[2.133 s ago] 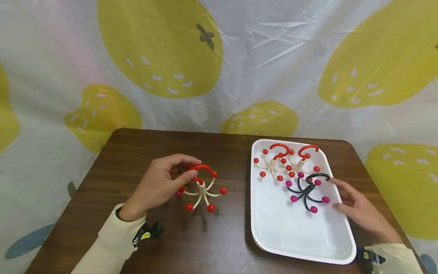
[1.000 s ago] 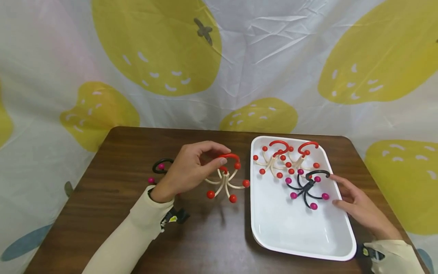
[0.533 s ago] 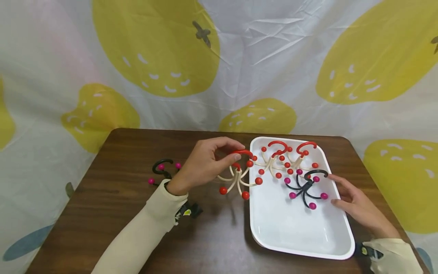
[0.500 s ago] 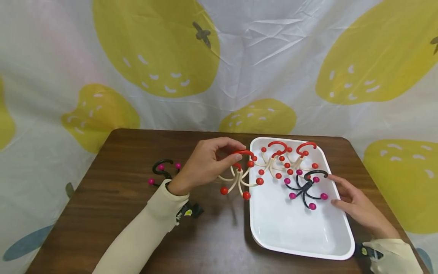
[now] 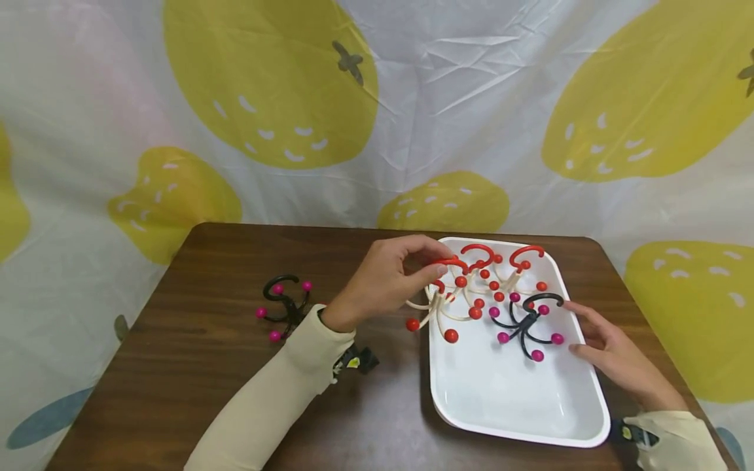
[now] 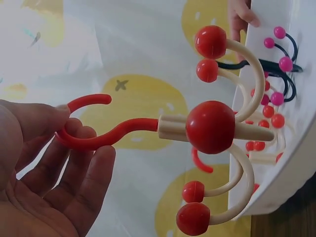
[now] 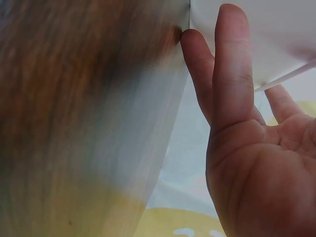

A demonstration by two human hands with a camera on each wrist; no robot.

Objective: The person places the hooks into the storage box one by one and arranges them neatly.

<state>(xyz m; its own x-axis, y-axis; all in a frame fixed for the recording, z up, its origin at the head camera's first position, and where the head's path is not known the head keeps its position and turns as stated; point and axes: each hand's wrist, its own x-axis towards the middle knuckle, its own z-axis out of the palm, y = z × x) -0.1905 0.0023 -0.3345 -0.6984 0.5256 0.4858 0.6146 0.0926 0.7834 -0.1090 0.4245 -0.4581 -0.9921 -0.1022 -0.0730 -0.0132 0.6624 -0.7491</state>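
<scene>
Our left grip (image 5: pixel 385 281) pinches the red hook (image 6: pixel 101 133) over the tray (image 5: pixel 518 418)'s edge; our right grip (image 5: pixel 612 353), fingers straight, touches the tray's side.

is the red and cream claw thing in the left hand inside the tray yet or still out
Partly in. The left hand holds the red-hooked claw lifted across the white tray's left rim: one ball hangs outside, the others over the tray.
</scene>
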